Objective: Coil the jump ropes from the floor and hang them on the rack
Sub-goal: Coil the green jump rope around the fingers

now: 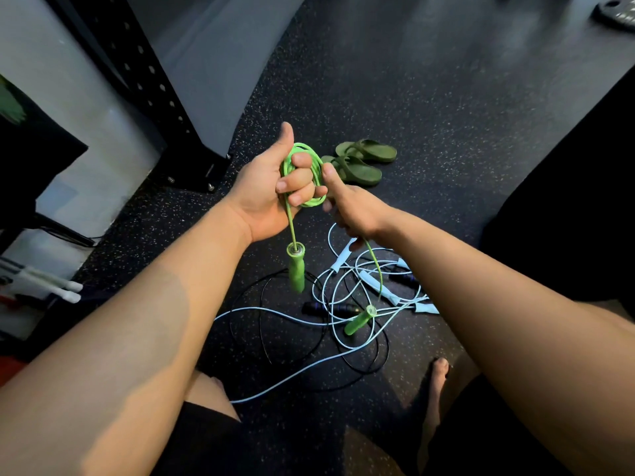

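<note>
My left hand (271,187) grips a small coil of the green jump rope (311,201), fingers curled through its loops, thumb up. One green handle (296,269) dangles below that hand. My right hand (354,211) pinches the rope's free end right beside the coil; the second green handle (360,321) hangs from it lower down. On the floor beneath lie a pale blue jump rope (275,312) and a black jump rope (261,324), tangled together. The black perforated rack upright (151,87) stands at the left.
A pair of green sandals (360,163) lies on the speckled black floor (446,132) just beyond my hands. My knees and a bare foot (434,396) are at the bottom. A dark bulky object (567,218) fills the right side; white items (51,286) sit at the far left.
</note>
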`<state>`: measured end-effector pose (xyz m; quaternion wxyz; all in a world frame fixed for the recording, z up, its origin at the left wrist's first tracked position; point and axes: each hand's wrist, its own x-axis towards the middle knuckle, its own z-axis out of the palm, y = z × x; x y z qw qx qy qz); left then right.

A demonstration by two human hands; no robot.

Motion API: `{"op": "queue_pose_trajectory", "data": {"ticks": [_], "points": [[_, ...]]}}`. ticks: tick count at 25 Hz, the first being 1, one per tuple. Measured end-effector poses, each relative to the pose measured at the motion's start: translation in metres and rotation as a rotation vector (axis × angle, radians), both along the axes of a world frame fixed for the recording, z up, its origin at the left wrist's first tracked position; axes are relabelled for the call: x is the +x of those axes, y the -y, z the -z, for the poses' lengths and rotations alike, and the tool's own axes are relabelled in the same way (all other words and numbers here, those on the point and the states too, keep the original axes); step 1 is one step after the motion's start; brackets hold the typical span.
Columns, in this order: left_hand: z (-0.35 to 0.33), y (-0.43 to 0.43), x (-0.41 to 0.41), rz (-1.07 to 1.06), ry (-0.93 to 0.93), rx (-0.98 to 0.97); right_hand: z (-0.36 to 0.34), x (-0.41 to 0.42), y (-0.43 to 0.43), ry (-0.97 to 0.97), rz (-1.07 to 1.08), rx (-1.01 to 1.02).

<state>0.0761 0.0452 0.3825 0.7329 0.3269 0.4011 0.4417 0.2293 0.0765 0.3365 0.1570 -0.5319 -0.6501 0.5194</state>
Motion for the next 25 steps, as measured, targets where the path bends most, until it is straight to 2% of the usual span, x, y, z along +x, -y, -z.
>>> {"op": "queue_pose_trajectory", "data": {"ticks": [3,6,12,14,20,22,25], "points": [[-0.001,0.0,-0.003,-0.011,0.025,-0.009,-0.007,0.003,0.006,0.123,-0.048,-0.041],[0.0,0.003,-0.01,-0.026,0.159,-0.065,-0.009,0.003,0.011,0.233,-0.16,-0.061],[-0.001,0.007,-0.015,-0.048,0.311,-0.006,-0.01,0.004,0.011,0.223,-0.18,-0.129],[-0.002,0.006,-0.018,-0.114,0.31,0.027,-0.002,0.003,0.01,0.262,-0.232,-0.121],[0.004,-0.006,-0.033,-0.501,0.411,0.057,0.011,-0.007,0.024,0.447,-0.591,0.056],[0.011,-0.013,-0.037,-0.538,0.371,0.075,0.004,-0.012,0.027,0.486,-0.653,0.195],[0.024,-0.022,-0.039,-0.518,0.026,0.051,-0.009,-0.015,0.026,0.456,-0.647,0.475]]}}
